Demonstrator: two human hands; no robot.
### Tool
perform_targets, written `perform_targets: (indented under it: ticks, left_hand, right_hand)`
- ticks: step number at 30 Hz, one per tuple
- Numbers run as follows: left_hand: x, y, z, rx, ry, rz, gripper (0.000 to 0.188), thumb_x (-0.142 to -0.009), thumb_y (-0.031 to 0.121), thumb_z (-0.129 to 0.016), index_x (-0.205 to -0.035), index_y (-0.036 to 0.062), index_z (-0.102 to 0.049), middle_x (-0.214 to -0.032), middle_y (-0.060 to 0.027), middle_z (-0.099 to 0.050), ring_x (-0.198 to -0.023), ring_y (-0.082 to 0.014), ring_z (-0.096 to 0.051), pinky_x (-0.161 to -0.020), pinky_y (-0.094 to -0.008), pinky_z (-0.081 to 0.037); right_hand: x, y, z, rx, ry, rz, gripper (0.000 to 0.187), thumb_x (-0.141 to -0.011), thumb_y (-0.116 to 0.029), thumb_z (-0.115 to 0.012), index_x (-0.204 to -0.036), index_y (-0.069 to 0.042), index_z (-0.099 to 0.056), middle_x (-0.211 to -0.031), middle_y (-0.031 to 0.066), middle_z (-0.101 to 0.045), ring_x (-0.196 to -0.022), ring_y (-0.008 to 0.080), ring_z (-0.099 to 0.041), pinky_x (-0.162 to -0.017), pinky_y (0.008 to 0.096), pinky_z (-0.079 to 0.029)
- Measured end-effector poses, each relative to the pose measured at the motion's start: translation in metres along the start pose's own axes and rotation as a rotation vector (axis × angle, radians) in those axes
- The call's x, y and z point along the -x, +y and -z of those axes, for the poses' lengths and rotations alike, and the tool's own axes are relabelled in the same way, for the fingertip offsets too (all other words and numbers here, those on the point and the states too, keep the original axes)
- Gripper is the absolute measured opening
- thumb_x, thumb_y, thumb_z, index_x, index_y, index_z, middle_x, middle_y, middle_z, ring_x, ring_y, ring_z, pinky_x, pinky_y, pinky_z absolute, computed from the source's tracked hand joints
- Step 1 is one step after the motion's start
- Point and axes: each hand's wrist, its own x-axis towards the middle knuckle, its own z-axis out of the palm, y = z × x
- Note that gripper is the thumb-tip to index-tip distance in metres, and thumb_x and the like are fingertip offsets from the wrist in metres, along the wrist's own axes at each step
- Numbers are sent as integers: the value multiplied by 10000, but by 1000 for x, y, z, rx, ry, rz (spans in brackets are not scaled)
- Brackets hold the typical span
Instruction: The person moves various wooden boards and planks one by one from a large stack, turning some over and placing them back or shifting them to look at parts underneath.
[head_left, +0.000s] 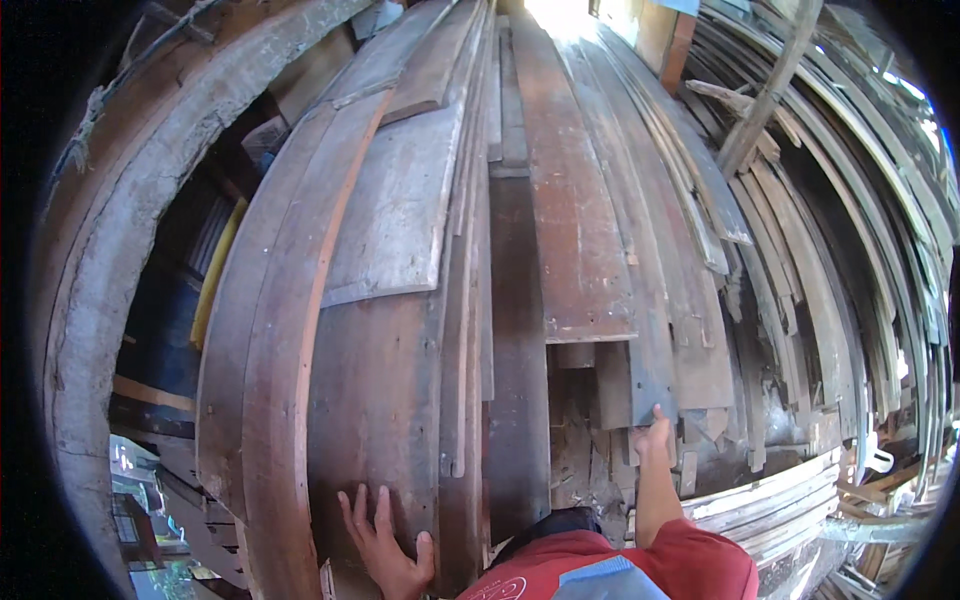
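Note:
Stacks of long, worn wooden boards run away from me. My left hand (pixel 388 548) lies palm down with fingers spread on a wide brown board (pixel 372 400). Off to the right, my right hand (pixel 655 434) grips the near end of a narrow grey plank (pixel 652 390). Its thumb is on top of the plank; the fingers underneath are hidden. Just left of that plank, a reddish-brown board (pixel 585 250) ends short, over a dark gap. A paler board (pixel 392 205) rests on top of the wide brown one.
A rough concrete beam (pixel 95 300) curves along the left side. More old planks (pixel 800 230) are piled at the right behind a slanting wooden post (pixel 765 95). Low at the right, whitish slats (pixel 765 505) lie close to my right arm. Bright light enters at the far end.

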Motion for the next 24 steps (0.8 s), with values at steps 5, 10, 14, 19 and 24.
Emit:
perform_targets:
  ticks: [5, 10, 14, 19, 24]
  left_hand:
    - [1, 1, 2, 19, 0, 35, 816, -851, 405, -661, -1570, 57, -492, -1640, -260, -369, -1592, -527, -193, -1261, -685, -193]
    - [3, -9, 0, 14, -14, 50, 810, -861, 463, -658, -1553, 66, -520, -1643, -254, -368, -1593, -524, -189, -1262, -678, -203]
    - [1, -2, 2, 35, -19, 78, 815, -868, 497, -660, -1547, 68, -529, -1647, -256, -363, -1596, -520, -183, -1259, -676, -208]
    - [-4, 7, 10, 66, -4, 109, 790, -866, 492, -677, -1539, 98, -547, -1654, -254, -358, -1597, -522, -181, -1252, -683, -217]
    - [2, 9, 12, 52, -37, 166, 776, -852, 465, -704, -1531, 117, -559, -1657, -252, -355, -1596, -523, -185, -1250, -683, -224]
  right_hand:
    - [-8, -57, -86, 194, 164, 147, 471, -1033, -348, -702, -1370, -30, -621, -1291, 109, -678, -1109, 319, -662, -953, 499, -562]
    - [-16, -136, -213, 196, -32, 399, 538, -1041, -386, -710, -1349, 44, -612, -1232, 145, -686, -1054, 272, -675, -825, 482, -587]
    - [-72, -188, -301, 636, -108, 395, 633, -1028, -507, -699, -1255, 81, -650, -1056, 209, -716, -867, 257, -721, -668, 384, -580]
    - [-95, -203, -370, 1376, -234, 918, 514, -993, -494, -739, -960, 18, -709, -696, 150, -670, -587, 227, -666, -556, 367, -527]
    - [98, -100, -512, 1326, -694, 1057, 396, -983, -368, -762, -923, 16, -687, -810, 144, -722, -747, 250, -697, -719, 400, -547]
